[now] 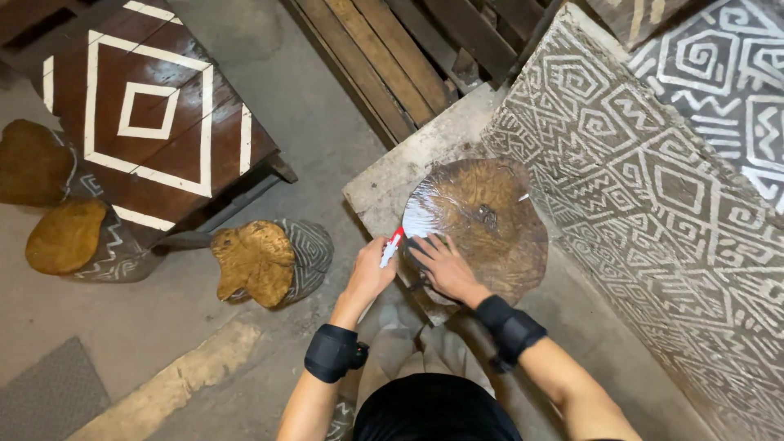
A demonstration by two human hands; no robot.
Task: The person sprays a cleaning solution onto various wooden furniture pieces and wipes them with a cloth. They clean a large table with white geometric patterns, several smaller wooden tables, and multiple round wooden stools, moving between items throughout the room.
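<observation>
Fingers of the left hand grip a red-and-white cutter while the right hand presses spread-fingered, holding nothing, on a plastic-wrapped wooden slab.

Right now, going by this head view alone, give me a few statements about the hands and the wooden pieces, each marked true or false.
1. The left hand holds a small red-and-white tool at the edge of the wrapped wooden slab. True.
2. The right hand hangs free in the air. False: it lies flat on the slab, fingers spread.
3. The slab is covered in clear shiny film. True.
4. Both wrists are bare. False: each wears a black wrist band.
5. The patterned wall panel stands to the left of the slab. False: it stands to its right.
</observation>
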